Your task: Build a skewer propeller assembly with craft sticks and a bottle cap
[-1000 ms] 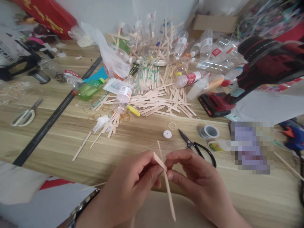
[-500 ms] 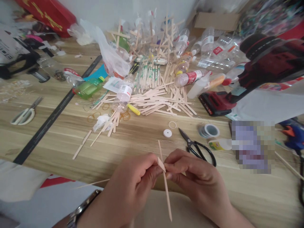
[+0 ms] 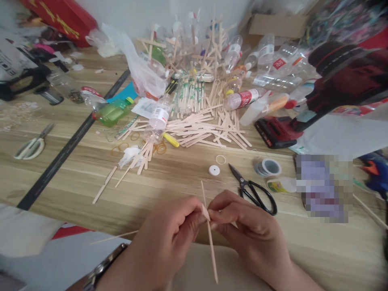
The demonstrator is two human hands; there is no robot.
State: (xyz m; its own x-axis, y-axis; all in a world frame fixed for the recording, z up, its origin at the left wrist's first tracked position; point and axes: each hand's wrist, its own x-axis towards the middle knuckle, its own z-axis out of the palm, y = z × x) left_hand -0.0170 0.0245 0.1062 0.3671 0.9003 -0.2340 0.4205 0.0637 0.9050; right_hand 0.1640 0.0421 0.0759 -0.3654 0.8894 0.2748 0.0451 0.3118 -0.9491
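The flat, pale wooden piece [image 3: 205, 211] in your left hand's [image 3: 174, 224] grip crosses a slender, pointed wooden stick [image 3: 212, 252], pinched by your right hand [image 3: 251, 226] at the crossing, by the worktop's [image 3: 169, 184] near edge. Beyond, smooth flat sticks [image 3: 194, 131] lie heaped; clear wrappers [image 3: 190, 97] hold green-printed ones; a transparent jar [image 3: 60, 82] contains small dark bits [image 3: 75, 95].

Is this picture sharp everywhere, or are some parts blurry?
Head view: lighting looks soft; left hand and right hand show fairly clearly, as does the long stick; the tangle at upper right looks smeared; a pixelated patch at right hides what lies there.
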